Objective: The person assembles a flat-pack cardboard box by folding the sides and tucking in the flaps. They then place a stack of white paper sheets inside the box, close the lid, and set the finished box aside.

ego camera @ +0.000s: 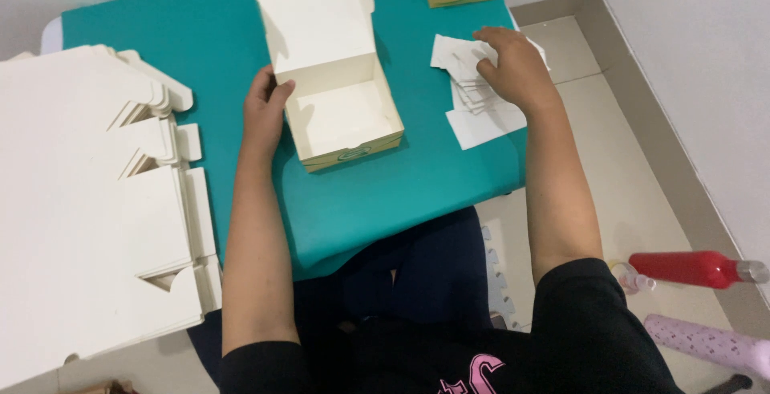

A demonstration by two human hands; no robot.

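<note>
Cream cardboard box point(341, 97), lid up and empty, sits mid-table point(417, 185); left hand point(265, 109) grips its side wall. Right hand point(513, 65) presses flat, fingers spread, on white paper inserts point(481, 117). Flat box blanks point(88, 201) stack left.

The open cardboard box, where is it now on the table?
In the head view, the open cardboard box sits mid-table on the teal cover, with the left hand against its left wall.

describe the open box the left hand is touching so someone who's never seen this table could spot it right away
Look to the teal table, near its middle. There stands the open cream box, lid flipped up at the back, the left hand on its left wall. Unlike the flat box blanks stacked left, it is folded up and hollow.
</note>
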